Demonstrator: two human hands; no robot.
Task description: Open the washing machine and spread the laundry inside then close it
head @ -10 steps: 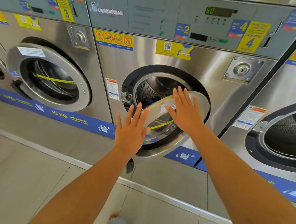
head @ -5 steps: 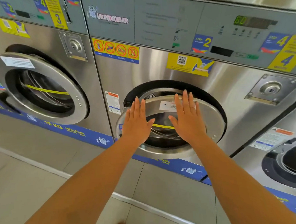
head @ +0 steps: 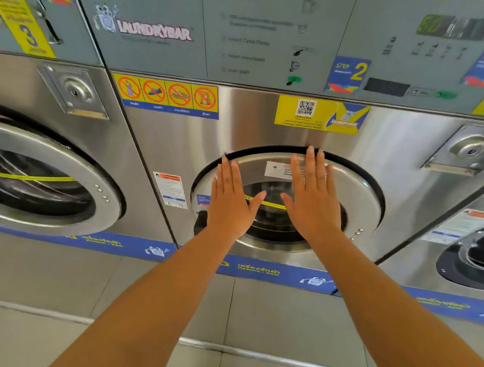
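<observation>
The middle washing machine [head: 237, 138] is a steel front-loader with a round door [head: 358, 195] of metal rim and dark glass. The door lies nearly flush in its black opening. My left hand [head: 230, 202] presses flat on the door's left side, fingers spread upward. My right hand [head: 311, 198] lies flat on the glass and upper rim, fingers up to the top edge. Both palms hold nothing. The laundry inside is hidden behind the dark glass and my hands.
A second washer [head: 39, 178] with a shut round door stands at the left. At the right edge, a third machine's door opening [head: 478, 257] shows. The grey control panel [head: 271, 36] runs above. Tiled plinth and floor [head: 59, 328] lie below.
The door swung from half open to almost shut under both palms. My hands moved forward with it, and the view came closer to the machine.
</observation>
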